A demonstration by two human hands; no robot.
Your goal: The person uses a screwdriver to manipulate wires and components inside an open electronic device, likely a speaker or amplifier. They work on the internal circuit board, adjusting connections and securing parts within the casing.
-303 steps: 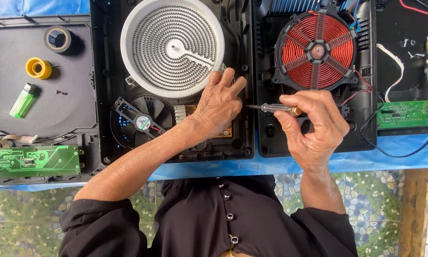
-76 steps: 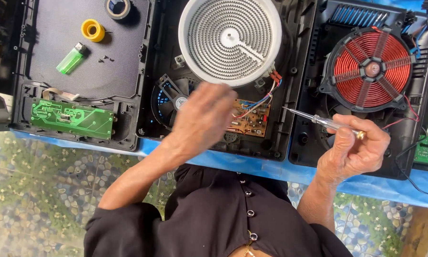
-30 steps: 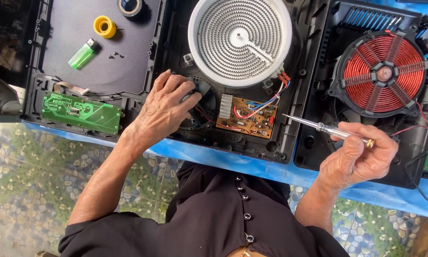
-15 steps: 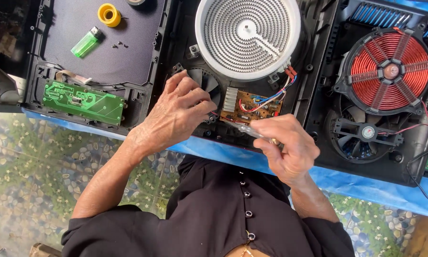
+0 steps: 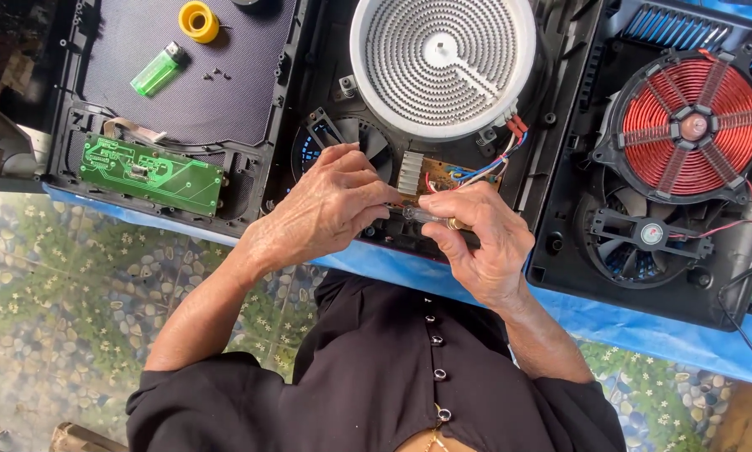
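My right hand [image 5: 476, 238] grips a screwdriver [image 5: 426, 217] with a clear handle, its tip pointing left toward my left hand [image 5: 330, 205]. My left hand rests on the near edge of the opened black cooker base [image 5: 560, 142], fingers curled at the screwdriver's tip; whether it pinches something small is hidden. Just behind the hands sit a brown circuit board [image 5: 443, 176] with coloured wires, a black fan [image 5: 355, 142] and a round white heating coil [image 5: 443, 63].
A second opened cooker to the right shows a red copper coil [image 5: 694, 125] and a fan [image 5: 644, 238]. At left a black cover [image 5: 200, 92] carries a green circuit board [image 5: 150, 172], a green lighter [image 5: 157, 71] and a yellow solder spool [image 5: 199, 20]. A blue cloth [image 5: 644, 322] covers the table edge.
My right hand has brought the screwdriver from the right side in to meet my left hand over the circuit board. The view has drifted rightward.
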